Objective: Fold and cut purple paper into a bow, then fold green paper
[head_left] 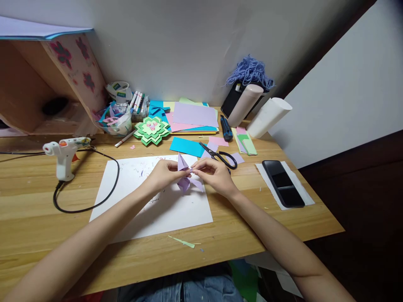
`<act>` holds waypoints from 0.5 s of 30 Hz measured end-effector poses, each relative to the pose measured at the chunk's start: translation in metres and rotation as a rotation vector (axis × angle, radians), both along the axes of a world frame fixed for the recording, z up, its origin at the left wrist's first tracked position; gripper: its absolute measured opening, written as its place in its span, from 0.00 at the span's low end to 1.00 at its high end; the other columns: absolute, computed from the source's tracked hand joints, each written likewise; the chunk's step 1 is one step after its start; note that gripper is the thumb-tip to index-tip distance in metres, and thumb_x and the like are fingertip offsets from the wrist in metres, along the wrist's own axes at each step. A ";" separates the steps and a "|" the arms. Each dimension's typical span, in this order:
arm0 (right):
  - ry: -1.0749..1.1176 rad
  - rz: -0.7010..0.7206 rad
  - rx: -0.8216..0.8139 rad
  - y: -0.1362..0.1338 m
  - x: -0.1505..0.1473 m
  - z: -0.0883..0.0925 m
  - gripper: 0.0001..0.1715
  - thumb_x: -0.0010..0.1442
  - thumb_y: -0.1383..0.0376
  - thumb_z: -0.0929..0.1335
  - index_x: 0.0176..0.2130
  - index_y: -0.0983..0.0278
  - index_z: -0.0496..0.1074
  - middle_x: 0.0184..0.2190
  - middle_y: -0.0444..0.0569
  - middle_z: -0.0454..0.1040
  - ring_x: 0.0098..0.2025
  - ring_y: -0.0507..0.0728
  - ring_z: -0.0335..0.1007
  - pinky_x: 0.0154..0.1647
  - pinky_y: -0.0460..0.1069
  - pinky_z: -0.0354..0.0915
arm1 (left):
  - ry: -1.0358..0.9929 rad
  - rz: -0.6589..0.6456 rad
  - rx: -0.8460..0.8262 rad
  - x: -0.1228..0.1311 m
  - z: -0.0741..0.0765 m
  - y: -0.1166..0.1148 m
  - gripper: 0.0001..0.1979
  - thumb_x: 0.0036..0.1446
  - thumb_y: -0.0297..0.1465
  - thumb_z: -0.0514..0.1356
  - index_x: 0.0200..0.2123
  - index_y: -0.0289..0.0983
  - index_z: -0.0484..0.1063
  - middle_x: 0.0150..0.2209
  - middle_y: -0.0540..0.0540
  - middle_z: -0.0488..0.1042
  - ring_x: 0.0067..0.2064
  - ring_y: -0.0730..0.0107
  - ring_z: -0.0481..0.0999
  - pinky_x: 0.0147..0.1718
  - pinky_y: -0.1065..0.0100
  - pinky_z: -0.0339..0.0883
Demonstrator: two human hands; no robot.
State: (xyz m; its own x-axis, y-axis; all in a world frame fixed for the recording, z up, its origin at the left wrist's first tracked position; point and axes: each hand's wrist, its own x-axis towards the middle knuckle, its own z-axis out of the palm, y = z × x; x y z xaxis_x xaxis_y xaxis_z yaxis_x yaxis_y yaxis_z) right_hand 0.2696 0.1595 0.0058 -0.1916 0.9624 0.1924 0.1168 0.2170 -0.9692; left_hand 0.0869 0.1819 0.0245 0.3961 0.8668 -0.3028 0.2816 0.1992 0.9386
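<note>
Over a white paper sheet (pixel 170 220) I hold a small folded piece of lilac paper, a paper flower (pixel 183 184) with pointed petals. My left hand (pixel 164 174) grips its left side, thumb on top. The fingertips of my right hand (pixel 215 175) pinch the flower's right edge near its middle, and the fingers hide part of it. Just behind my right hand lie black-handled scissors (pixel 218 156), partly over lilac paper pieces and a blue paper strip (pixel 185 146).
A white glue gun (pixel 64 157) stands at left, its black cord looping onto the sheet. Behind are a layered green paper flower (pixel 152 131), a tub of scraps (pixel 115 123), stacked coloured paper (pixel 195 114) and a utility knife (pixel 226 128). A phone (pixel 283 183) lies at right.
</note>
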 end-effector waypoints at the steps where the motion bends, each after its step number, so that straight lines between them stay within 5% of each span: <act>1: 0.036 -0.003 -0.027 0.001 -0.001 -0.002 0.09 0.51 0.60 0.71 0.28 0.65 0.72 0.33 0.50 0.75 0.37 0.56 0.72 0.40 0.51 0.69 | -0.002 -0.002 0.006 0.000 0.000 0.000 0.16 0.43 0.41 0.65 0.28 0.33 0.78 0.28 0.43 0.78 0.29 0.68 0.74 0.30 0.70 0.63; 15: 0.090 -0.068 -0.066 0.001 0.000 -0.003 0.12 0.47 0.59 0.73 0.27 0.64 0.72 0.31 0.50 0.75 0.36 0.55 0.72 0.42 0.52 0.69 | 0.142 -0.041 0.132 0.000 0.004 -0.003 0.16 0.44 0.42 0.63 0.26 0.33 0.78 0.25 0.46 0.77 0.26 0.69 0.71 0.25 0.72 0.59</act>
